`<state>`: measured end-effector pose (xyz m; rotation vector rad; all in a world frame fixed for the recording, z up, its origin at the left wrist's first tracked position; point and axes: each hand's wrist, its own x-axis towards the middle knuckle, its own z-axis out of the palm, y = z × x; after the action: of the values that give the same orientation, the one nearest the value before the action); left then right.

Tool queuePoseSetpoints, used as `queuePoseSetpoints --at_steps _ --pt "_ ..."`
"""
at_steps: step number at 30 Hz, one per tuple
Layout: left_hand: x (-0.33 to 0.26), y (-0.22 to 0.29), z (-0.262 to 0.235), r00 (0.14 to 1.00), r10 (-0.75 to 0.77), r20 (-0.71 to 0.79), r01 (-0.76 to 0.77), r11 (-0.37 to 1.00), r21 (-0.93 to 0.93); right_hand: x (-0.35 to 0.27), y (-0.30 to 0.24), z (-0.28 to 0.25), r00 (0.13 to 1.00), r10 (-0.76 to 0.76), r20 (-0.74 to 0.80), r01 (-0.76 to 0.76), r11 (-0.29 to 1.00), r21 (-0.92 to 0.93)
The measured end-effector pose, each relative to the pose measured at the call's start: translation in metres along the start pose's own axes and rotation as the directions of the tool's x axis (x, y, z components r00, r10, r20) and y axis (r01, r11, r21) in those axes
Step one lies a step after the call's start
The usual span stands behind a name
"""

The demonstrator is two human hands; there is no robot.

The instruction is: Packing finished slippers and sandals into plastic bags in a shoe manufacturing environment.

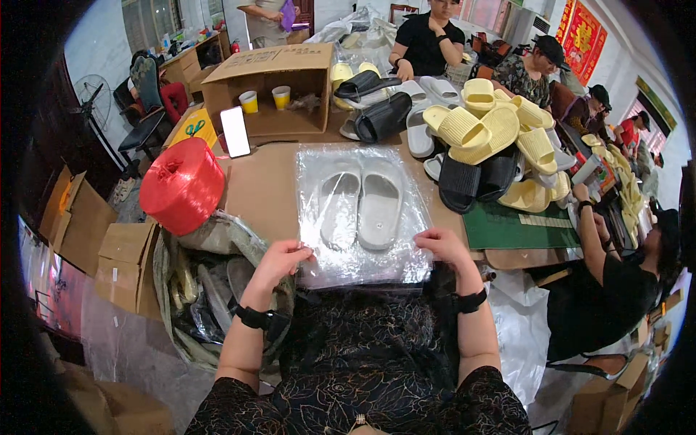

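Observation:
A pair of light grey slippers (379,210) lies side by side inside a clear plastic bag (312,174) on the table before me. My left hand (283,259) pinches the bag's left edge near its lower corner. On the opposite side, the fingers of my right hand (444,245) are closed on the bag's right edge. The bag's near end reaches past the table's front edge toward my lap. Both wrists wear black bands.
Yellow slippers (475,134) and black slippers (459,185) are heaped at right by a green mat (500,230). An open carton (268,58), a lit phone (234,132) and a red twine roll (181,185) stand at left. A sack (170,290) sits below; several people are around.

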<state>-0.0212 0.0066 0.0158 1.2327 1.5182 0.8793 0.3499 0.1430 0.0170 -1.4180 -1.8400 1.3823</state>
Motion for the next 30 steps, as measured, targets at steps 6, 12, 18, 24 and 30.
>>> queuePoseSetpoints --at_steps 6,12,18,24,30 --pt "0.0 0.011 -0.008 0.996 -0.021 -0.09 -0.003 0.966 -0.26 0.001 -0.008 -0.013 0.999 0.037 -0.006 -0.035 0.988 0.152" --pt "0.011 0.011 0.01 0.895 0.341 -0.288 -0.395 0.905 -0.158 0.007 -0.007 0.001 0.871 -0.328 -0.365 0.467 0.783 0.411" --pt "0.002 0.021 0.037 0.693 0.677 -0.248 -0.667 0.733 0.135 0.009 0.007 0.027 0.887 -0.186 -0.423 0.463 0.358 0.811" --pt "-0.001 0.009 0.046 0.663 0.714 -0.224 -0.682 0.7 0.213 0.012 0.002 0.046 0.965 0.178 -0.192 0.099 0.431 0.897" --pt "0.002 -0.004 0.049 0.746 0.613 -0.261 -0.652 0.752 -0.095 0.019 0.015 0.067 0.976 0.151 -0.154 0.065 0.476 0.877"
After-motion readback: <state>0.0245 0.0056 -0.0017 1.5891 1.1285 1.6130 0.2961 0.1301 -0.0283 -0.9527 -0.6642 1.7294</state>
